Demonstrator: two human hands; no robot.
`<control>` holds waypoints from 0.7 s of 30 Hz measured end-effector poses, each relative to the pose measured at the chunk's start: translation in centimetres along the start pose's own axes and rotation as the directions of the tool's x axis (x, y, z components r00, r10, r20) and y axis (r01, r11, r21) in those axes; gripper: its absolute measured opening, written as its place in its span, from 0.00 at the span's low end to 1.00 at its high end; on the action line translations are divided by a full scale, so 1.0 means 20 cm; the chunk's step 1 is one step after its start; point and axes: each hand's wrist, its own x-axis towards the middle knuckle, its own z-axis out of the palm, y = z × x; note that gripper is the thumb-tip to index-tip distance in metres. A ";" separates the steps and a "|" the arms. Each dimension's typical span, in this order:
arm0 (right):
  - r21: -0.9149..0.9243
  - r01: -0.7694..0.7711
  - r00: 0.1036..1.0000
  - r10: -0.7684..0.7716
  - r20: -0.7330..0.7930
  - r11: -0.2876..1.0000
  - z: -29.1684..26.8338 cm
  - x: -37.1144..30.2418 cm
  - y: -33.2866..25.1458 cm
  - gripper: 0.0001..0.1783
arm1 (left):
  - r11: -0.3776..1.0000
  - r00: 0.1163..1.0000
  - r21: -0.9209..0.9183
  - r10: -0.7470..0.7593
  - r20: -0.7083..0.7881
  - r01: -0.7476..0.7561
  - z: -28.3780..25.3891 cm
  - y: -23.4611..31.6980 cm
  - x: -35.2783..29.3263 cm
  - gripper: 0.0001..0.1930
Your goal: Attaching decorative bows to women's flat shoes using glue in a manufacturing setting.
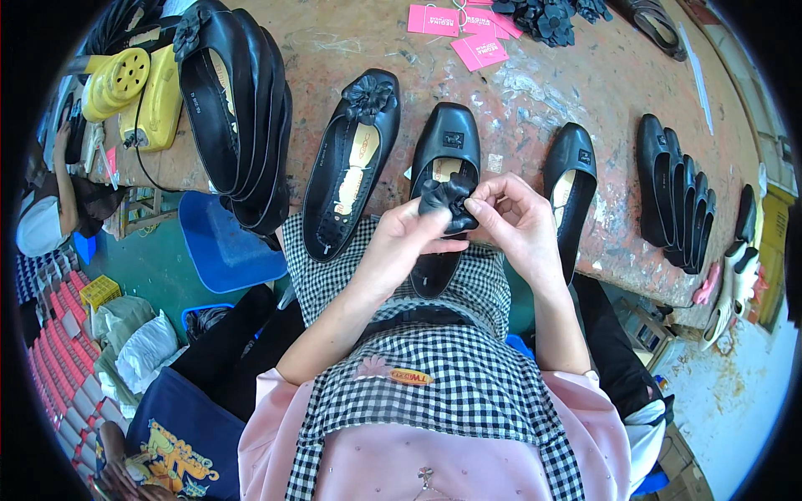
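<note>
Between my two hands is a black flower ornament (449,203), held over the opening of a black flat shoe (447,129). My left hand (411,227) grips the flower from its left side. The thumb and fingertips of my right hand (511,213) pinch its right edge. A small square patch shows on the toe of the shoe underneath. To the left lies another black shoe (351,167) with a flower (366,98) on its toe. On the right, a black shoe (571,188) bears a square patch and no flower.
Nested black shoes (238,108) stand at the left, beside a yellow device (121,83). More shoes (668,188) line up at the right. Pink tags (480,50) and a pile of black flowers (547,21) lie at the back. A blue bin (225,242) stands below the table's left edge.
</note>
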 end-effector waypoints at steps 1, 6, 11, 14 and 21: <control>0.091 -0.019 1.000 0.020 -0.011 0.996 0.01 0.00 -0.01 0.07 | 0.989 1.000 0.147 0.017 0.002 -0.017 0.00 0.00 -0.01 0.18; 0.175 0.071 0.994 -0.056 -0.092 0.982 0.01 0.01 -0.02 0.09 | 0.961 0.997 0.277 -0.021 0.077 -0.001 0.01 0.00 -0.01 0.13; 0.094 0.024 1.000 -0.026 0.015 0.995 -0.04 -0.01 0.04 0.08 | 0.955 0.996 0.292 -0.064 0.061 0.044 -0.01 0.00 -0.01 0.13; 0.191 -0.039 0.999 0.040 -0.002 0.981 -0.02 -0.02 0.00 0.08 | 0.957 0.996 0.284 -0.075 0.054 0.057 -0.02 0.00 -0.02 0.13; 0.265 -0.044 0.998 0.052 -0.020 0.963 -0.02 -0.02 -0.02 0.08 | 0.955 0.999 0.294 0.029 0.023 -0.034 -0.05 0.00 -0.01 0.11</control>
